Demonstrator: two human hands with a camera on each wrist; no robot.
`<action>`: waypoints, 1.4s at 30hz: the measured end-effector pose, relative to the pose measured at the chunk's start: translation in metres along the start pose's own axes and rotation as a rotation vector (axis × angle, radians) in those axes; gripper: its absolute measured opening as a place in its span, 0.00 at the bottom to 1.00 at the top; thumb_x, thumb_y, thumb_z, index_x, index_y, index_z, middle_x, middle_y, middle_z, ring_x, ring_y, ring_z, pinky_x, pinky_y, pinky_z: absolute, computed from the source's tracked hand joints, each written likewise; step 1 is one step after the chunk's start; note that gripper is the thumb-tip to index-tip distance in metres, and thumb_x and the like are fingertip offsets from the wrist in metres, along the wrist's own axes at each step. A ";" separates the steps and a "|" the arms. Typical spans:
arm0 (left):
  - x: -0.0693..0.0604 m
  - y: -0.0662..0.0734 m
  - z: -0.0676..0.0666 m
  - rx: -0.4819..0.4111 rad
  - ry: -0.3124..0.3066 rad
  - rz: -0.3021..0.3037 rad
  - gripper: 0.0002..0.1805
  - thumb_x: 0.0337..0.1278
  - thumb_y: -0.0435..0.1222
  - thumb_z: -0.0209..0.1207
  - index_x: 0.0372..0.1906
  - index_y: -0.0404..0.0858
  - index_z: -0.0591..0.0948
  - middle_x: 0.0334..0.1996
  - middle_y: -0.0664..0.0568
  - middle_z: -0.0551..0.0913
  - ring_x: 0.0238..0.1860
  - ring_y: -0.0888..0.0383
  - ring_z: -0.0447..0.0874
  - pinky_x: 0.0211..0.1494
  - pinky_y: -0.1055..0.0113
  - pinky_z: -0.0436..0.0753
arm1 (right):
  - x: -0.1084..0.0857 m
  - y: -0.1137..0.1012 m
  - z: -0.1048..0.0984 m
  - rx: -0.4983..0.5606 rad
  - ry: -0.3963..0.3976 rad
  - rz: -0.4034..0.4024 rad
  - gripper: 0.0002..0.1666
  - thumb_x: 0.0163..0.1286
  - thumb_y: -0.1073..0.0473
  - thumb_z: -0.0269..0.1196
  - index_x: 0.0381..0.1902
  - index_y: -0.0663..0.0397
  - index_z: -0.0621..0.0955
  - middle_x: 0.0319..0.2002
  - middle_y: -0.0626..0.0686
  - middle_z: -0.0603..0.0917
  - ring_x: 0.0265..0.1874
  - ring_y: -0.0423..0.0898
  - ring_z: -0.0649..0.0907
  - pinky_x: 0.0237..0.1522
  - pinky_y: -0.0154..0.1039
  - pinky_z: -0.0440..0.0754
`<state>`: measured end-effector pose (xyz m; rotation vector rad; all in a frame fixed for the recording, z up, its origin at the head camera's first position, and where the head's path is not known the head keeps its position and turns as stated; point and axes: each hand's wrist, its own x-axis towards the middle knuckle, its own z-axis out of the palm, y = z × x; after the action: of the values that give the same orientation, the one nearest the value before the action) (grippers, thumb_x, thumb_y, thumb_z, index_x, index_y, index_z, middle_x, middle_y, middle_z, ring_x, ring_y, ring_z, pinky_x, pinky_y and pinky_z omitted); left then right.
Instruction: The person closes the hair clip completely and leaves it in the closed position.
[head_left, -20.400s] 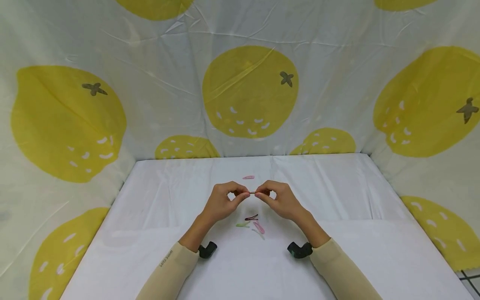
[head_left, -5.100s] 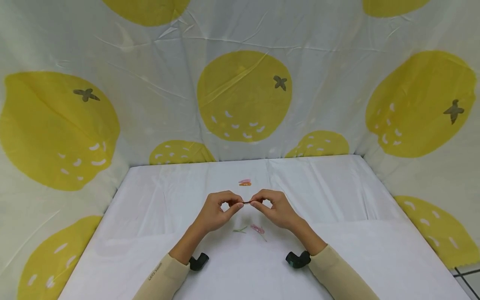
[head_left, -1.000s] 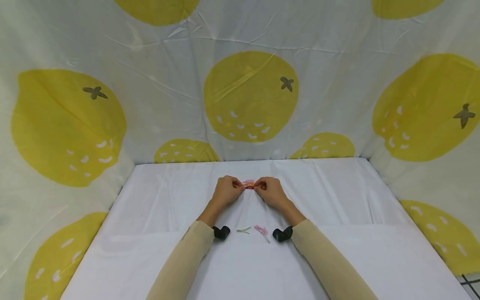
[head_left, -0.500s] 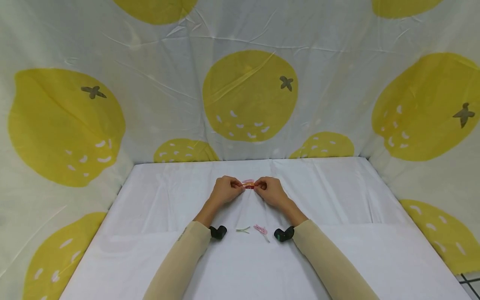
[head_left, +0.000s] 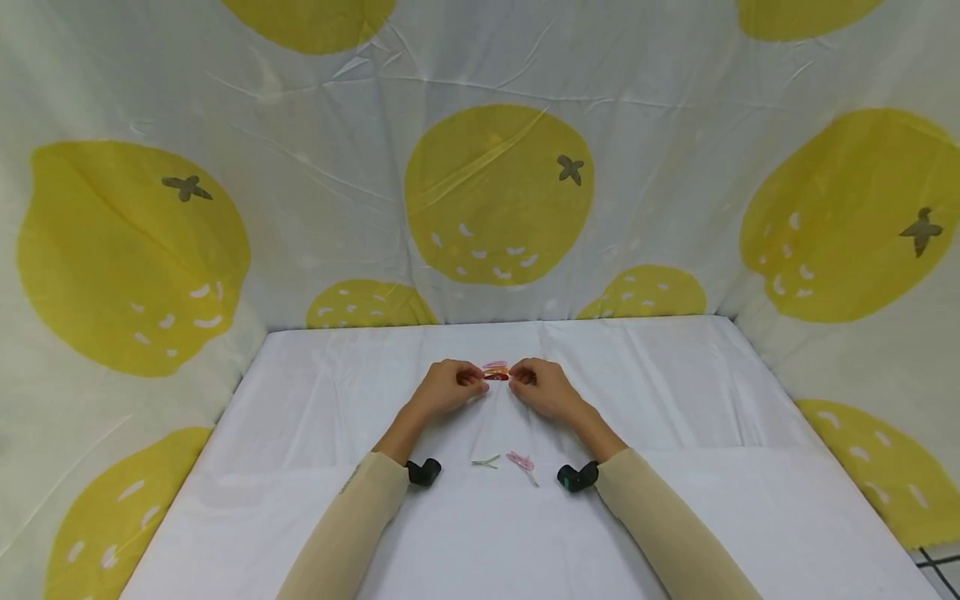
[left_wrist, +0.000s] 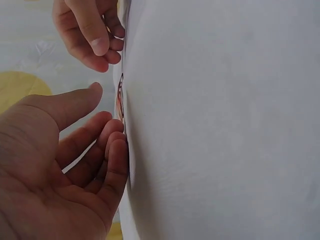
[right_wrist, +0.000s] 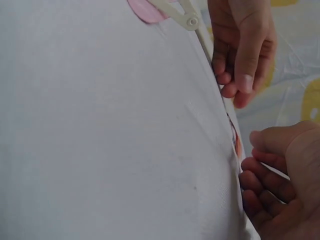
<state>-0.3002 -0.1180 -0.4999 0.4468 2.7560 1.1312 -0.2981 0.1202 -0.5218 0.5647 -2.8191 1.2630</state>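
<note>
A red snap hair clip [head_left: 497,378] lies on the white cloth, just in front of an orange hair clip [head_left: 497,370] and a pink hair clip [head_left: 494,363], in a stacked row. At its left end is my left hand [head_left: 450,388], fingers loosely bent; in the left wrist view the thumb stands apart from the fingers [left_wrist: 118,155]. My right hand [head_left: 549,390] is at the clip's right end, and the right wrist view shows its thumb and fingers [right_wrist: 252,182] parted too. Neither hand grips anything. From the wrist views the clips [left_wrist: 120,97] are seen edge-on.
Nearer to me lie a green hair clip [head_left: 485,461], a second pink hair clip [head_left: 519,459] and a whitish hair clip [head_left: 533,478] touching it. White cloth [head_left: 660,517] covers the table. A lemon-print curtain [head_left: 337,183] stands behind and at both sides.
The red hair clip, held dark and edge-on between both hands seconds ago, now lies before the orange one. Within the last half second both hands let go of it and drew slightly back.
</note>
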 end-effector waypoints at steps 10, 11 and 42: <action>-0.018 -0.001 -0.003 -0.008 -0.001 0.047 0.11 0.64 0.45 0.69 0.44 0.44 0.89 0.30 0.58 0.85 0.34 0.63 0.80 0.42 0.67 0.79 | -0.014 -0.002 -0.003 0.037 -0.004 -0.012 0.12 0.72 0.57 0.67 0.50 0.54 0.86 0.41 0.49 0.88 0.42 0.42 0.84 0.51 0.41 0.83; -0.020 0.000 -0.003 -0.010 0.000 0.050 0.11 0.64 0.45 0.69 0.44 0.44 0.89 0.30 0.58 0.85 0.34 0.62 0.80 0.42 0.68 0.79 | -0.015 -0.002 -0.003 0.036 -0.001 -0.015 0.12 0.72 0.57 0.67 0.50 0.54 0.86 0.41 0.48 0.88 0.42 0.42 0.84 0.51 0.41 0.83; -0.080 0.015 -0.003 0.007 -0.061 0.180 0.12 0.62 0.45 0.70 0.46 0.45 0.89 0.31 0.63 0.84 0.35 0.64 0.80 0.43 0.71 0.81 | -0.062 -0.016 -0.025 0.027 -0.034 -0.139 0.16 0.72 0.59 0.67 0.54 0.59 0.84 0.49 0.53 0.88 0.45 0.44 0.84 0.52 0.42 0.84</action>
<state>-0.2216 -0.1350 -0.4864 0.7301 2.7123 1.1244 -0.2381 0.1484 -0.5026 0.7756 -2.7373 1.2802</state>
